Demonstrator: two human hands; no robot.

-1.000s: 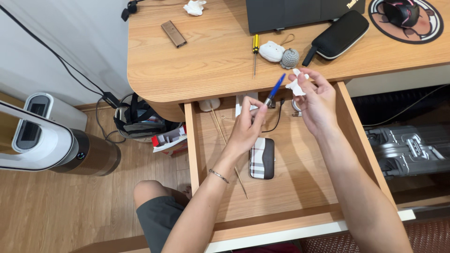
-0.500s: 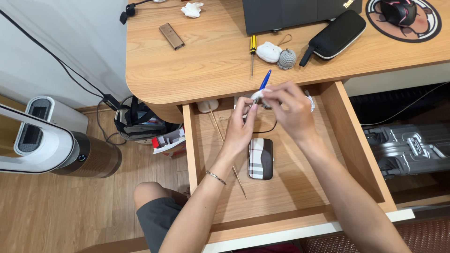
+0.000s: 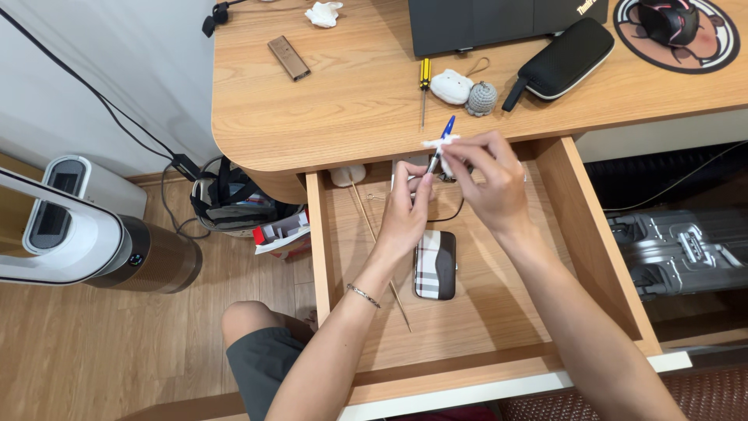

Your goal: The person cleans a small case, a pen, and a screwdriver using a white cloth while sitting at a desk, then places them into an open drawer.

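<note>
Wiping blue pen (image 3: pixel 444 134) over open drawer (image 3: pixel 499 304): left hand (image 3: pixel 405 214) pinches lower barrel, right hand (image 3: pixel 487 175) pinches white tissue (image 3: pixel 438 143) around upper barrel. Wipe looks midway; blue end uncovered. Plaid case (image 3: pixel 435 263) lies below in drawer.

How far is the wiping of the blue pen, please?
Done: the drawer is open and the blue pen is out. In hand: the left hand holds the pen's lower end and the right hand presses a white tissue around its upper part. Left: how clean it is cannot be told; the pen is not put down.
</note>
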